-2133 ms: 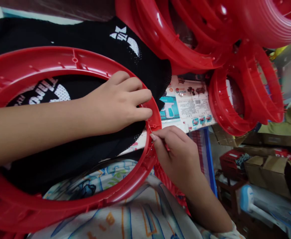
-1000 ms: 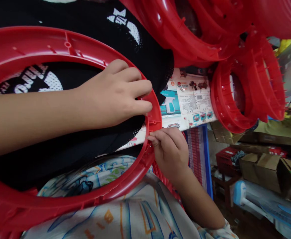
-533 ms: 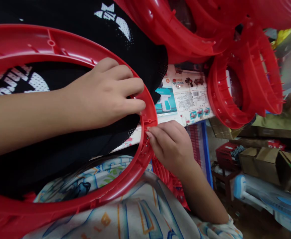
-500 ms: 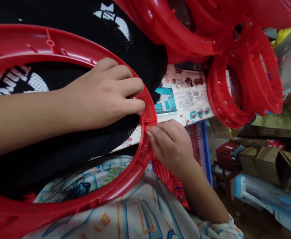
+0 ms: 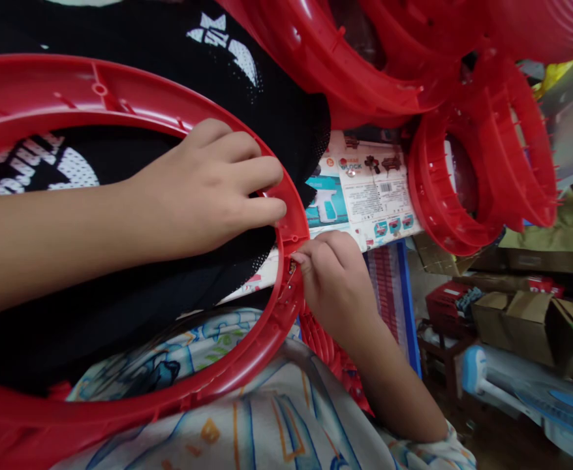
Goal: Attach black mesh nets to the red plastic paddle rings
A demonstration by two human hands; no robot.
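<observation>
A large red plastic ring (image 5: 134, 104) lies tilted across my lap. My left hand (image 5: 208, 189) reaches through its opening and grips the inner rim at the right side, fingers curled over the edge. Just below it, my right hand (image 5: 333, 281) is closed in a pinch against the rim's outer edge, where small metal pins or screws (image 5: 289, 274) show. What the pinch holds is too small to name. Black printed fabric (image 5: 169, 59) lies behind and under the ring.
Stacked red plastic rings (image 5: 482, 170) hang at the upper right. A printed product card (image 5: 365, 189) sits behind my hands. Cardboard boxes (image 5: 531, 320) and a white and blue appliance (image 5: 511, 391) stand at the lower right. Patterned cloth (image 5: 267, 418) covers my lap.
My right hand has shifted slightly up along the rim and keeps pinching at it. My left hand holds the same grip. The view has wobbled a little.
</observation>
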